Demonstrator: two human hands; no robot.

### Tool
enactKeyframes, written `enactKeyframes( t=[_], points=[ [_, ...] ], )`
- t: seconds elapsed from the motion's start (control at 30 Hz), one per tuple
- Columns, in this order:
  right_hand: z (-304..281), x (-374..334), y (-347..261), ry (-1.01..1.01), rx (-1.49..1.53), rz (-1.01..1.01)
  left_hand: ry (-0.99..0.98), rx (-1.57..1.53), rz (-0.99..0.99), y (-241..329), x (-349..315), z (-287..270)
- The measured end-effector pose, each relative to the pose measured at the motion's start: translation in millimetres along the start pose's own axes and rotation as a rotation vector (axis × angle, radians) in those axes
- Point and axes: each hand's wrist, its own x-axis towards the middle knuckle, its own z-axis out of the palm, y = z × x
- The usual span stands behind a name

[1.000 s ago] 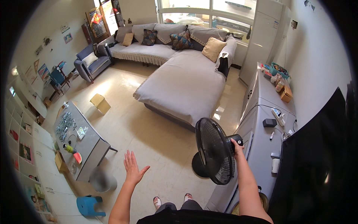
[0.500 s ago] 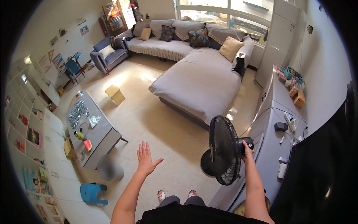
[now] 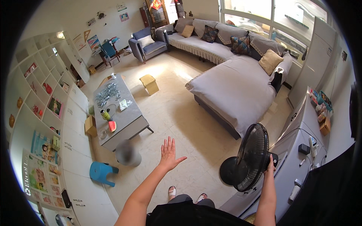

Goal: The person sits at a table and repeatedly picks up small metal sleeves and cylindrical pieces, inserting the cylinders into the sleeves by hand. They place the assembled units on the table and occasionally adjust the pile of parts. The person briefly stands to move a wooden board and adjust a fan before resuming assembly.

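A black standing fan (image 3: 253, 158) with a round wire cage and round base is at my right side, in front of the grey cabinet. My right hand (image 3: 270, 165) has its fingers wrapped round the motor housing behind the cage. My left hand (image 3: 169, 155) hangs in the air over the floor, fingers stretched upward and thumb out to the right, touching nothing. Closest below and left of it stands a round grey bin (image 3: 129, 153), its top blurred.
To the left are a grey coffee table (image 3: 130, 126) with a watermelon piece (image 3: 112, 126), a blue stool (image 3: 102, 172) and white shelves (image 3: 71, 128). A cardboard box (image 3: 149, 84) stands on the floor. A grey sofa (image 3: 235, 90) fills the back right; a low grey cabinet (image 3: 292, 150) lines the right.
The view has swung left, so the room's contents appear farther right. My right hand still grips the fan, and my left hand stays spread in the air.
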Motion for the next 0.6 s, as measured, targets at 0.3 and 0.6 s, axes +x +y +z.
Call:
enactKeyframes(
  t=[0.3, 0.6],
  points=[
    [3, -11, -5, -0.014, -0.042, 0.003, -0.014, 0.0, -0.056, -18, -14, -5],
    [0, -9, 0, 0.007, 0.038, 0.015, 0.036, 0.013, -0.064, -28, -16, -1]
  ],
)
